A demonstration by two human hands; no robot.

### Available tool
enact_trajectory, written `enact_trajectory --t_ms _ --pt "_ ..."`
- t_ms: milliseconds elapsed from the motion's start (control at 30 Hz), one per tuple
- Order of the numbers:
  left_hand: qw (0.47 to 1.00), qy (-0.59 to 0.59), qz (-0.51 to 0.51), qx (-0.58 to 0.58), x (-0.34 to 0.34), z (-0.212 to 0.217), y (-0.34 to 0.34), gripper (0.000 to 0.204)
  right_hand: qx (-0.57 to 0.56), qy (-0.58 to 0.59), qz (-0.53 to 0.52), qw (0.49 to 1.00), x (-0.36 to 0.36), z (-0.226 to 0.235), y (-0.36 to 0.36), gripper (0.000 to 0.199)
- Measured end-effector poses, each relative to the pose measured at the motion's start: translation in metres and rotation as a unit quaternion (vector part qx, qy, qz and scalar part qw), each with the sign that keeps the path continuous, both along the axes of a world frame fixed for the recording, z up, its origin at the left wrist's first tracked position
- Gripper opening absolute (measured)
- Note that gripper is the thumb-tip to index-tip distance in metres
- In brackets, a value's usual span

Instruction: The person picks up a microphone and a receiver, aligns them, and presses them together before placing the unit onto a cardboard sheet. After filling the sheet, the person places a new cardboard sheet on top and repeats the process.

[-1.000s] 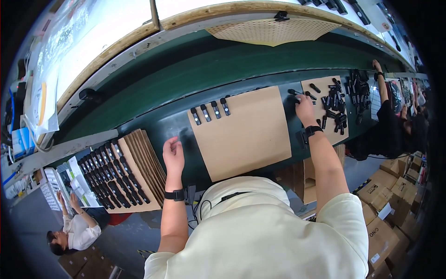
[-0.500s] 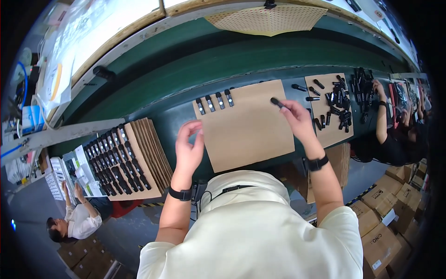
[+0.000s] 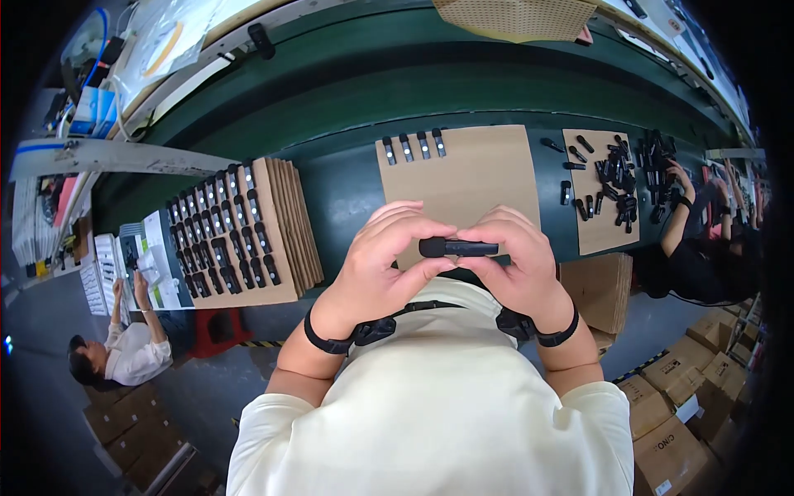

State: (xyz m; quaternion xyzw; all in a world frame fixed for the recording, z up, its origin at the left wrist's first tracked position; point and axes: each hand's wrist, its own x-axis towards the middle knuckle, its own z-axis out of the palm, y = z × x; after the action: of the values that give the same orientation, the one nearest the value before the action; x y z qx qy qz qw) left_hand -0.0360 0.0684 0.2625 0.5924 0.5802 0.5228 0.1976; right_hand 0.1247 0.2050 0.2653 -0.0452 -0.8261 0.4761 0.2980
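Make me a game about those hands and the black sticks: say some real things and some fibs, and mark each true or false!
1. The left hand and the right hand hold one black stick together. True.
2. That black stick points straight away from the person's body. False: it lies sideways, from hand to hand.
3. Four small sticks lie in a row on the middle cardboard sheet. True.
4. The jumbled pile is left of that sheet. False: it is on the right.
5. The cardboard stack has no sticks on it. False: rows of sticks lie there.
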Motion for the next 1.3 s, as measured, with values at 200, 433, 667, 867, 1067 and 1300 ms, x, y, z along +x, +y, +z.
enact_trajectory --t_ms 200,433,667,867,1067,1300 --pt "1.0 -0.006 -0.004 0.026 -0.003 0.01 -0.018 0.029 0.027 0.022 0.005 0.999 -0.002 0.012 -0.016 0.031" --pt "0.999 -0.009 0.017 0.029 0.001 0.018 -0.025 0.027 0.078 0.055 -0.033 0.995 -0.009 0.023 -0.027 0.036" --pt "0.998 0.035 0.031 0.051 0.0 0.022 -0.027 0.031 0.116 0.056 -0.043 0.991 -0.009 0.028 -0.029 0.035" --pt "0.995 0.06 0.037 0.066 -0.001 0.022 -0.026 0.035 0.123 0.058 -0.042 0.99 -0.01 0.027 -0.029 0.035" --pt "0.994 0.061 0.048 0.078 -0.002 0.022 -0.025 0.035 0.137 0.061 -0.045 0.988 -0.012 0.028 -0.028 0.035" --pt "0.995 0.049 0.05 0.07 -0.002 0.023 -0.025 0.034 0.143 0.063 -0.044 0.987 -0.013 0.026 -0.028 0.035"
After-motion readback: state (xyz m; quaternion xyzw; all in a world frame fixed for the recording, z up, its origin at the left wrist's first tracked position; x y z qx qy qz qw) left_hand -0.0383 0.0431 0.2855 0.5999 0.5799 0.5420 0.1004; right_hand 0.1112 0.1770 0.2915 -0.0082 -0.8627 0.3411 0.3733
